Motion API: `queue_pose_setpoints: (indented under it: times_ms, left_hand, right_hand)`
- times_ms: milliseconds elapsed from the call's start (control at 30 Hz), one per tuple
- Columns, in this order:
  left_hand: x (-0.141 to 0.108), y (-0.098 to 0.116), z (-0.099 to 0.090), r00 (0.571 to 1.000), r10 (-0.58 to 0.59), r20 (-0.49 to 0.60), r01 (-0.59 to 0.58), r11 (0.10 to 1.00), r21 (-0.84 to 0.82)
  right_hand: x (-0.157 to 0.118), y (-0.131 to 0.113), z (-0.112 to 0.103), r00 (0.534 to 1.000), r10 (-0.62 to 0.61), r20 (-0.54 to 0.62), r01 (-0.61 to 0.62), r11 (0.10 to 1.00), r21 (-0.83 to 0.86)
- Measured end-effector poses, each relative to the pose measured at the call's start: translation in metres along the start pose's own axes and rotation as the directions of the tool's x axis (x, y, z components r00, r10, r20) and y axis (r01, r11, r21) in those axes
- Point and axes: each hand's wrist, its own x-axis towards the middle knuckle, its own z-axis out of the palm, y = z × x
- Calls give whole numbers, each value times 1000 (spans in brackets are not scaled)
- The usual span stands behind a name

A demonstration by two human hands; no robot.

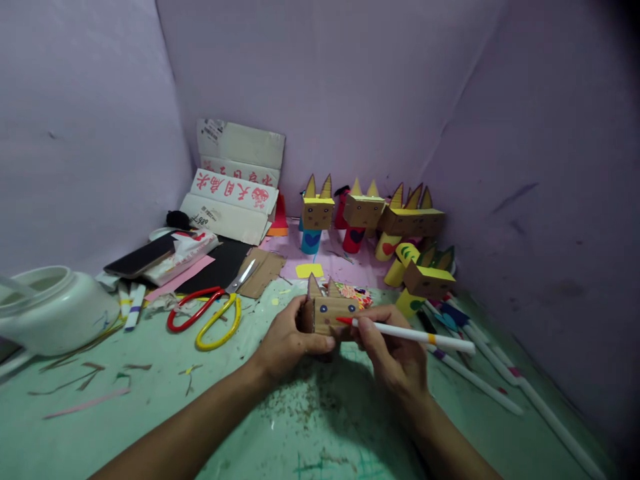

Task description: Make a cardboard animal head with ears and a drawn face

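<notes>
Left hand [284,340] on seemingly ridged cardboard [333,311]

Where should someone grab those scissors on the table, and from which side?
Probably by the red loop and yellow loop, coming from the person's side and above. The loops lie spread apart on the near side, giving room for fingers, while the metal blades point away toward the brown cardboard piece, so this approach should avoid the tips.
</notes>
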Motion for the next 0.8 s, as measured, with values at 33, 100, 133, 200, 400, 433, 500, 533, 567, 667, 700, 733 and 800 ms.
queue_pose_setpoints:
  times_ms: [33, 100, 133, 200, 400, 433, 500, 533, 567, 667, 700, 733, 800]
  left_hand:
    - [0, 0, 0, 1000, -1, 6, 1, 1000, -7]
    - [-1, 2, 1, 1000, -2, 14, 2, 1000, -19]
    - [-1, 3, 2, 1000, -2, 17, 2, 1000, -24]
    - [-2, 5, 3, 1000, -2, 16, 3, 1000, -30]
    - [-1, 3, 0, 1000, -9, -10, 9, 1000, -16]
    - [0, 1, -1, 1000, -12, -18, 12, 1000, -11]
    - [2, -1, -2, 999, -20, -30, 20, 1000, -2]
    - [2, -3, -3, 999, -25, -32, 25, 1000, 0]
    - [2, -3, -3, 999, -30, -29, 30, 1000, 1]
    - [2, -3, -2, 999, -39, -16, 39, 999, 0]
    - [2, -2, -2, 999, -39, -16, 39, 999, 0]
    - [1, -2, -1, 999, -40, -17, 40, 999, 1]
    - [1, -1, 0, 999, -47, -23, 47, 999, 3]
  right_hand:
    - [0, 1, -1, 999, 15, -44, -14, 1000, 26]
    - [0, 1, -3, 991, 48, -123, -43, 998, 43]
    - [0, 1, -4, 986, 63, -152, -57, 997, 44]
    - [1, 1, -7, 980, 83, -183, -74, 996, 54]
    - [5, 3, -20, 968, 75, -241, -58, 995, 76]
    - [5, 4, -21, 971, 60, -232, -46, 997, 65]
    - [5, 4, -23, 981, 33, -192, -28, 999, 29]
    - [4, 5, -22, 986, 29, -164, -27, 1000, 11]
    - [3, 5, -22, 990, 29, -138, -29, 1000, -3]
    - [0, 5, -18, 997, 43, -66, -44, 999, -19]
    - [0, 5, -18, 998, 47, -47, -48, 999, -20]
    - [-1, 5, -17, 998, 46, -32, -46, 999, -22]
    - [-1, 5, -17, 999, 40, -10, -40, 999, -33]
